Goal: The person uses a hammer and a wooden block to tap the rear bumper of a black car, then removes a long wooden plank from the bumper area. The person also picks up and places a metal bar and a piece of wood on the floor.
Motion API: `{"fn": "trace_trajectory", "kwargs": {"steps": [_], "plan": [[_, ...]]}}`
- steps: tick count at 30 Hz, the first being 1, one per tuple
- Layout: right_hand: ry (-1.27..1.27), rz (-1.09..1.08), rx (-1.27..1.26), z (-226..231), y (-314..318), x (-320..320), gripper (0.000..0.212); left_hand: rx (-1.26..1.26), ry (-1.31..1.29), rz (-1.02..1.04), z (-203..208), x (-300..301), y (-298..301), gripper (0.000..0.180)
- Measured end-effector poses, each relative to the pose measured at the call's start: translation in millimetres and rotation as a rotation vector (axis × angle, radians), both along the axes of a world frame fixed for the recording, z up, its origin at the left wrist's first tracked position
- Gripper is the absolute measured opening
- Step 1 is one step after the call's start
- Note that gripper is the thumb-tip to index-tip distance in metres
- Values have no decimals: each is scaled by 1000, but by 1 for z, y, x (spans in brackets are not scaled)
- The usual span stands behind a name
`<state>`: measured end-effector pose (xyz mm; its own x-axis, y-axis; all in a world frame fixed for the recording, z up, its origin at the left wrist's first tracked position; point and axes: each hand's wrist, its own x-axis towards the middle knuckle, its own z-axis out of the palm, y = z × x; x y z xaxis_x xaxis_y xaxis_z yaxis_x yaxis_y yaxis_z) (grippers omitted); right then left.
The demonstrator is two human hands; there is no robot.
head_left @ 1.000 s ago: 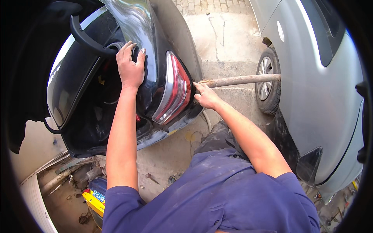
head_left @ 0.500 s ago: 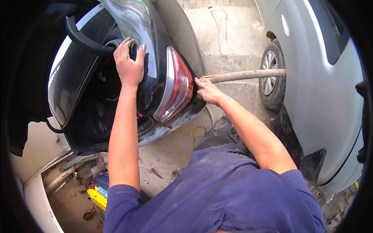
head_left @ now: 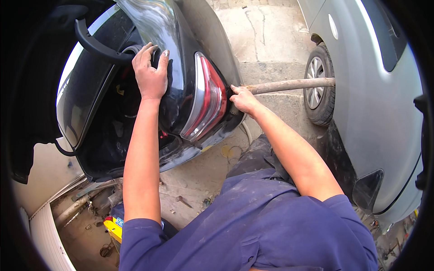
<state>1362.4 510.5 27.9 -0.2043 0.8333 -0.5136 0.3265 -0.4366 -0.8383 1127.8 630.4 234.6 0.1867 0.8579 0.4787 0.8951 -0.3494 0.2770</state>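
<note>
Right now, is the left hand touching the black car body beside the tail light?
Touching. The head view shows the left hand pressed flat, fingers spread, on the black car body just left of the tail light.

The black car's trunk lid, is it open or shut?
Open: the black car's trunk lid is raised, and the dark trunk cavity shows beside the left hand.

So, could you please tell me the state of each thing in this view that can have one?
Left hand: flat on the black car's rear panel.
Right hand: fingers closed round a long bar.
Boot: open.
Tail light: unlit, in place.
Silver car: on its wheel.
</note>
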Motion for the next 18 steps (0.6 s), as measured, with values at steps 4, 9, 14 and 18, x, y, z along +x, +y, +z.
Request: {"fn": "trace_trajectory", "kwargs": {"steps": [4,9,14,18], "plan": [[-103,174,116,15,-4,11,67,-3,2,2,-1,0,1,38],[440,25,-33,31,-45,64,55,0,22,5,1,1,-1,37],[174,-226,-218,5,-148,151,47,-6,34,-3,2,1,-3,38],[-84,-248,-283,-13,-279,219,43,81,120,-35,0,-1,-2,39]]}}
